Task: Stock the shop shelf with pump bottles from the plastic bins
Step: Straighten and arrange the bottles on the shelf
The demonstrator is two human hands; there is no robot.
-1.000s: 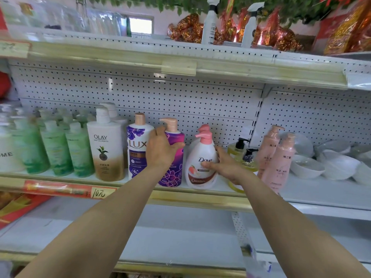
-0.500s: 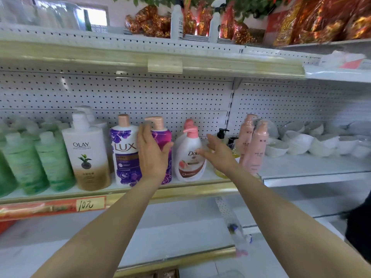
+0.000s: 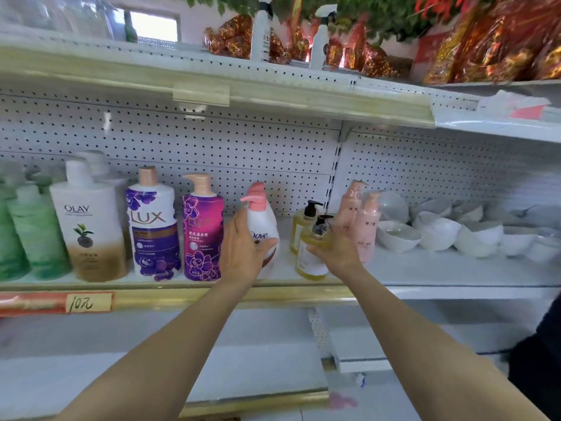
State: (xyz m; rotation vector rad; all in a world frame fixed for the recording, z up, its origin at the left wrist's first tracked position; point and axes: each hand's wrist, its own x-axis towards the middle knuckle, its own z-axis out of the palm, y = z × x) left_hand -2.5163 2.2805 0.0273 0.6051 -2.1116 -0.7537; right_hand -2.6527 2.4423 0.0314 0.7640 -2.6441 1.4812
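A row of pump bottles stands on the middle shelf (image 3: 425, 268). My left hand (image 3: 243, 247) grips the white Dove bottle (image 3: 262, 220) with a pink pump, thumb across its front. My right hand (image 3: 337, 247) holds a yellow bottle with a black pump (image 3: 312, 253) near the shelf's front edge. A second yellow bottle (image 3: 300, 220) stands behind it. Left of the Dove bottle stand a magenta Lux bottle (image 3: 202, 232), a purple-and-white Lux bottle (image 3: 151, 229) and a white Olay bottle (image 3: 89, 226). Two pink bottles (image 3: 364, 220) stand to the right.
Green bottles (image 3: 30, 232) fill the shelf's far left. White bowls (image 3: 440, 232) sit on its right section. The upper shelf (image 3: 212, 83) hangs close above, carrying spray bottles (image 3: 261, 28) and red-gold packets. A price tag (image 3: 88, 302) marks the gold front rail. A lower shelf (image 3: 243, 360) lies below.
My left hand left the magenta Lux bottle and now grips the Dove bottle. My right hand moved right from the Dove bottle onto the front yellow bottle.
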